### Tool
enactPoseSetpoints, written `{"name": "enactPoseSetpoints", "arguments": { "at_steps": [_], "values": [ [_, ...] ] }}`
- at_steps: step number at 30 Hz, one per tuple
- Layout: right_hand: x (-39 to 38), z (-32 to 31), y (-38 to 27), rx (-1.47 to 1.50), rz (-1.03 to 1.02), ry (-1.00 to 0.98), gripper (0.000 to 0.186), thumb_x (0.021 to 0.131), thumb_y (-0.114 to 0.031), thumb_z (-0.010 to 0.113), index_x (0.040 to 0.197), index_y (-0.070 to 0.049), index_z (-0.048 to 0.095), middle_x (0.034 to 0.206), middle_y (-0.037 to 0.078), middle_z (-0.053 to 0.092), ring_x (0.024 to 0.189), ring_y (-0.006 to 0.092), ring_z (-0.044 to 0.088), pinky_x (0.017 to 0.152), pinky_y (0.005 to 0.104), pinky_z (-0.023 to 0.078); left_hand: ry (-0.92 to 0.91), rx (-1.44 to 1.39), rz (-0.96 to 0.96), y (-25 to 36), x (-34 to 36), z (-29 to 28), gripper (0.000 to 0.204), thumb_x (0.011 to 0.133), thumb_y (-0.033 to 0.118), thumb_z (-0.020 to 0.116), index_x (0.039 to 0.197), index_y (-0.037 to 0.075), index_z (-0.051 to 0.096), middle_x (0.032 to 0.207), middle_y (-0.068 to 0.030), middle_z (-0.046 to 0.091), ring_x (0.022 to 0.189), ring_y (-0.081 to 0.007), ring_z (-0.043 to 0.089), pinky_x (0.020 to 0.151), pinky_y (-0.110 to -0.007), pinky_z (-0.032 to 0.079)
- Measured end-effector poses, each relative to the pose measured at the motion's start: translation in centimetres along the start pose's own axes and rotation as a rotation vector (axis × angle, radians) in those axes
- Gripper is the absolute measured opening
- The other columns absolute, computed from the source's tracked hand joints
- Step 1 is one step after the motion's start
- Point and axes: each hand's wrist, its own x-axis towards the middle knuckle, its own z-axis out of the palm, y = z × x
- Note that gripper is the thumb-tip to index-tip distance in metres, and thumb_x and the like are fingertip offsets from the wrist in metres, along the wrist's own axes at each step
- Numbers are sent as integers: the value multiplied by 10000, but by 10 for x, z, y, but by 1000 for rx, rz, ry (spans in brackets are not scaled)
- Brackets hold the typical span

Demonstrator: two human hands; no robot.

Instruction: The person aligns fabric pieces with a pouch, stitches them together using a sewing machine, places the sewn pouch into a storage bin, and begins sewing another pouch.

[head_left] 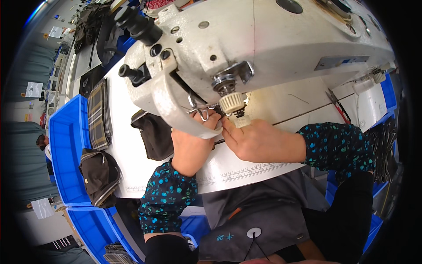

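Both my hands work close together under the head of a white sewing machine (281, 42). My left hand (193, 143) has its fingers bent in beside the needle area, partly covered by the machine's curved white arm (169, 103). From the right, my right hand (259, 141) brings its thumb and fingers together at the same spot. A little dark material shows between the fingertips, but its kind is mostly hidden. Beside my left wrist lies a dark brown fabric piece (156, 136) with a zip along its top; whether it runs under the hand I cannot tell.
Left on the white table (132, 171) lie folded plaid fabric (100, 116) and a brown zipped pouch (99, 176). Blue bins (68, 136) flank the table's left side. Red-handled snips (340, 110) lie at the right, with dark fabric strips (382, 149) beyond my right sleeve.
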Motion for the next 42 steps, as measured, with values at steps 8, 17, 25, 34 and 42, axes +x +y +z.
{"name": "enactPoseSetpoints", "arguments": {
  "at_steps": [8,17,25,34,42],
  "values": [
    [0,-1,3,-19,76,31,105,730,-134,657,735,-65,579,636,25,500,486,139,560,400,292,400,-58,-5,-82,-3,-3,1,236,726,-52,719,945,32,737,902,-88,680,932,-296,667,724,-394,548],
    [2,1,2,166,120,18,112,763,-121,656,784,-33,588,639,53,550,505,189,629,419,333,466,42,-15,6,-8,-4,8,252,719,-31,733,957,50,738,873,-68,660,892,-285,658,707,-390,533],
    [2,2,2,130,94,24,120,753,-115,656,809,-18,614,632,52,544,490,179,618,403,322,452,56,50,6,-18,-4,17,218,739,5,731,942,77,762,825,-57,640,786,-275,642,648,-393,507],
    [2,3,4,128,82,32,121,755,-111,654,809,-7,620,617,51,531,476,171,608,390,319,444,34,88,-11,-17,-4,16,209,736,24,751,933,87,778,813,-51,635,756,-266,647,621,-389,503],
    [2,1,4,100,75,8,146,749,-115,656,830,5,636,630,59,547,479,179,611,389,320,446,13,82,-32,-18,-4,20,211,759,18,739,954,92,772,859,-48,666,768,-272,652,631,-393,514]
  ]
}}
